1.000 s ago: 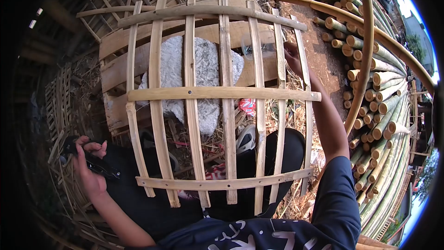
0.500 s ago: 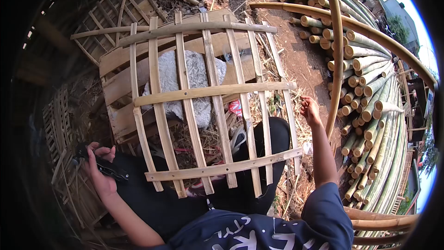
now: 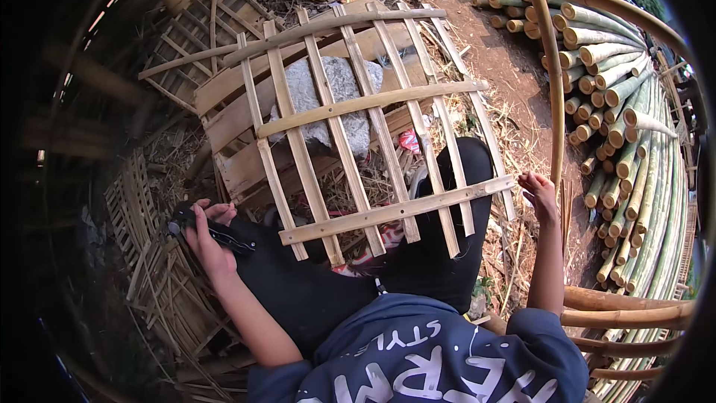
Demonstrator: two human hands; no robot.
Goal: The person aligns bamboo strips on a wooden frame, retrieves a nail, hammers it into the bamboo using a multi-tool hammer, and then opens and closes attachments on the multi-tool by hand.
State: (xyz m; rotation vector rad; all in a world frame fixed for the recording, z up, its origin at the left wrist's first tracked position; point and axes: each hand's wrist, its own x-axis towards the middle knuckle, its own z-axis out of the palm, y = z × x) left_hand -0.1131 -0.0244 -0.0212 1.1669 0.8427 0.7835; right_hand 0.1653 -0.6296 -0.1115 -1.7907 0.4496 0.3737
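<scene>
A lattice panel of flat bamboo slats (image 3: 399, 211) lies over my lap and a pale rough stone block (image 3: 328, 93). Several long slats cross three crosspieces, and small dark nail-like dots show on them. My left hand (image 3: 212, 242) is closed around a black hand tool with metal parts (image 3: 233, 241) on my left thigh, left of the panel; the tool's exact kind is unclear. Just off the right end of the nearest crosspiece, my right hand (image 3: 538, 192) is raised with fingers pinched together. Whatever those fingers hold is too small to make out.
Wooden boards (image 3: 224, 121) lie under the panel beside the stone. Stacked bamboo poles (image 3: 626, 127) fill the right side, behind a curved bamboo rail (image 3: 552, 67). More slatted panels (image 3: 190, 41) lie at the far left. Straw and shavings cover the ground.
The whole view has shifted, so the scene sits differently in it. My right hand has come nearer the right end of the closest crosspiece. My left hand stays with the black tool.
</scene>
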